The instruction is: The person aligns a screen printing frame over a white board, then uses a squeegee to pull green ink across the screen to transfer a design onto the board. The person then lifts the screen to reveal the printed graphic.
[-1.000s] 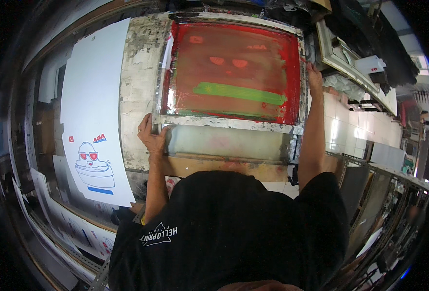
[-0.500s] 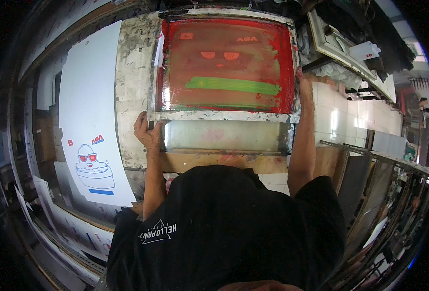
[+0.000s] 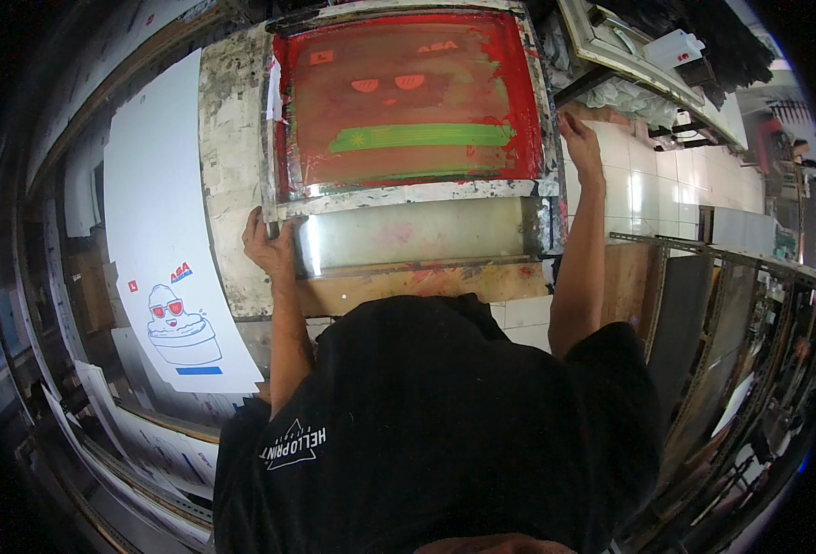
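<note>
A screen-printing frame (image 3: 408, 191) with a red-edged mesh (image 3: 399, 106) lies over a glass-like panel (image 3: 417, 229). Faint sunglasses and lettering shapes show on the mesh, along with a bright green band. At the frame's near left corner, my left hand (image 3: 270, 247) is closed around it, thumb and fingers on either side. My right hand (image 3: 582, 150) is just beyond the frame's right edge, fingers loosely bent and apart, seemingly holding nothing. Left of the frame lies a long white sheet (image 3: 154, 185) printed with a blue-outlined cartoon cup in red sunglasses.
A wooden edge (image 3: 371, 293) runs along the table's near side. At the far right, a white bottle (image 3: 674, 49) sits by another pale frame (image 3: 602, 46). Metal racks (image 3: 703, 268) with boards stand on the right, and shelves of printed sheets (image 3: 159, 443) on the left.
My right hand has come away from the frame's right edge. The frame and most surroundings appear shifted left and upward as the view moved. My left hand stays at the corner.
</note>
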A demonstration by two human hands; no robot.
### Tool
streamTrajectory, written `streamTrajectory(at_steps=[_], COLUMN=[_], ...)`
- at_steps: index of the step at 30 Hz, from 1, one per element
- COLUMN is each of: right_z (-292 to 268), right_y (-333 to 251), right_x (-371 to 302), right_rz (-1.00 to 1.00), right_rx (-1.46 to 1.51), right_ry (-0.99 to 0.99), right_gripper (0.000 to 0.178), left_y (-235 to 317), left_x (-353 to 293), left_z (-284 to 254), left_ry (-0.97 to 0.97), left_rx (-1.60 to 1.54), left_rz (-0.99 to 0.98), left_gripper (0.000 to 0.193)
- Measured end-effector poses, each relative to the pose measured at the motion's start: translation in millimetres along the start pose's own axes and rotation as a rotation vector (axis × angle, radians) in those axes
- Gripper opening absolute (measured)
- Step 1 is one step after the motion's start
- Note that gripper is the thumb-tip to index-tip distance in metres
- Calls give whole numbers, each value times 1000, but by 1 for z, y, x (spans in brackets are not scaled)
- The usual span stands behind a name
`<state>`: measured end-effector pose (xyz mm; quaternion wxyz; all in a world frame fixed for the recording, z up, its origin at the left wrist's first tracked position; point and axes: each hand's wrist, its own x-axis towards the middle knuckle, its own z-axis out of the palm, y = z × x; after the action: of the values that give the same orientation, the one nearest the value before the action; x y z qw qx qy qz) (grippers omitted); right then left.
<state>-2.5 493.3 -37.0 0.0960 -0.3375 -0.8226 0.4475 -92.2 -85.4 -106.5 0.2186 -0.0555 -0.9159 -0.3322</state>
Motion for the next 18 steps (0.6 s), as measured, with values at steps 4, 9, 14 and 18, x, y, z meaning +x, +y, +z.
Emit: streamTrajectory(at_steps=[4,9,14,18], right_z=[-6,-12,-11,-5], right_y=[0,0,26,27], right_x=[-56,-122,-161,-181], right_rz=[-49,-84,-101,-114], right_rx=[-171,-335,-453,-531], right_ry=[60,138,175,205], right_gripper=[57,56,53,51], left_y=[0,-3,-1,-15], left_x=[-3,-3,-2,-4], left_z=[-2,-3,-2,2], left_ry=[32,41,30,78], left_rx=[13,31,9,15], left_rz=[42,62,46,61], left_gripper=[52,52,54,57])
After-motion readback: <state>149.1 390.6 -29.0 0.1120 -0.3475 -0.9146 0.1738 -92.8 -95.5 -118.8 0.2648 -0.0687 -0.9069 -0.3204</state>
